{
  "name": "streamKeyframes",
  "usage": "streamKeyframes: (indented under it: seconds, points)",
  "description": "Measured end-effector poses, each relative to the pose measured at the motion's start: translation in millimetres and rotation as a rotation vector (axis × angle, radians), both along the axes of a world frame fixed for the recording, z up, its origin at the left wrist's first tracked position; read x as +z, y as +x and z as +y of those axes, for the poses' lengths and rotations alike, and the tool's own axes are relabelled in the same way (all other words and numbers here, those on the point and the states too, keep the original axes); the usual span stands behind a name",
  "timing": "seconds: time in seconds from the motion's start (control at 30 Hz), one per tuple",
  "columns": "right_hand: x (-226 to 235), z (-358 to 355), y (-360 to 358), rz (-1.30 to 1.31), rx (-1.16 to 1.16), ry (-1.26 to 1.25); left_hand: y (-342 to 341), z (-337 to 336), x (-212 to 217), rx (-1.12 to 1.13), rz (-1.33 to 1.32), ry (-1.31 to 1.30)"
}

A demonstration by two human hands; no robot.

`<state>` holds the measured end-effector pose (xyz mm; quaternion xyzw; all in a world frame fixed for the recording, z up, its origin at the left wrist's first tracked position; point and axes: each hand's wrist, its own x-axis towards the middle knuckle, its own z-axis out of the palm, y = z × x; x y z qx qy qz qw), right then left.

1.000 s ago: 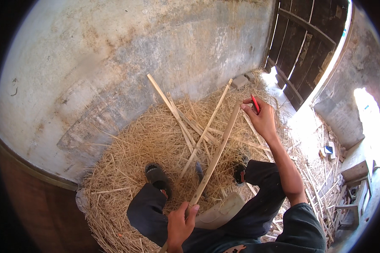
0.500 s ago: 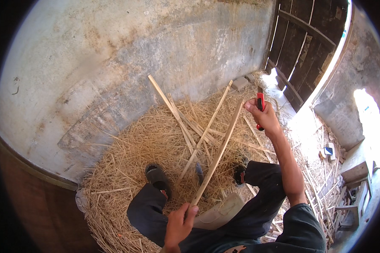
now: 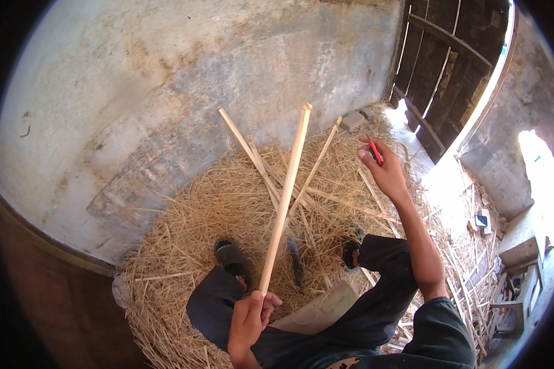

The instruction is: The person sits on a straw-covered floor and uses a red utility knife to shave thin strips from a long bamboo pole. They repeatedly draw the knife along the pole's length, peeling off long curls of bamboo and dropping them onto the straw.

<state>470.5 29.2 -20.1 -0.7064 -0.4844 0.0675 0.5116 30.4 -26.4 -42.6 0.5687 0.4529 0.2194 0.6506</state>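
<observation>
My left hand (image 3: 247, 326) is wrapped round the lower end of a long pale bamboo strip (image 3: 284, 209). The strip stands steeply up and away from me, and its far end shows a knobby tip. Off to the right, my right hand (image 3: 385, 169) is raised and closed round a small red-and-black tool (image 3: 375, 152). Most of that tool is hidden by the fingers, so its kind does not show. The right hand is apart from the strip. Below the strip, a dark flat blade (image 3: 295, 261) lies between my feet.
More pale strips (image 3: 317, 161) lie crossed toward the wall (image 3: 166, 111). Thin shavings (image 3: 184, 246) cover the floor. A pale container (image 3: 317, 310) sits between my legs. A dark wooden door (image 3: 446, 67) is at the far right, and a wooden stool (image 3: 517, 301) stands at right.
My right hand has come away from the strip's far end, and the red-and-black tool has turned in it. The strip has swung left and more upright in my left hand.
</observation>
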Motion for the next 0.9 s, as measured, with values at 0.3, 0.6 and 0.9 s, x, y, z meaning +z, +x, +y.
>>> streamKeyframes:
  seconds: [0.3,0.6,0.9]
  points:
    - [38.3,-27.0,-100.9,0.528,0.623,-0.105,29.0,2.7,29.4,-0.078,-0.169,-0.154]
    - [37.9,-34.3,-106.8,0.587,0.565,-0.071,46.1,4.3,18.5,-0.132,-0.185,-0.05]
    - [30.3,-36.1,-101.0,0.209,0.424,0.069,42.6,3.8,22.3,-0.027,-0.097,0.078]
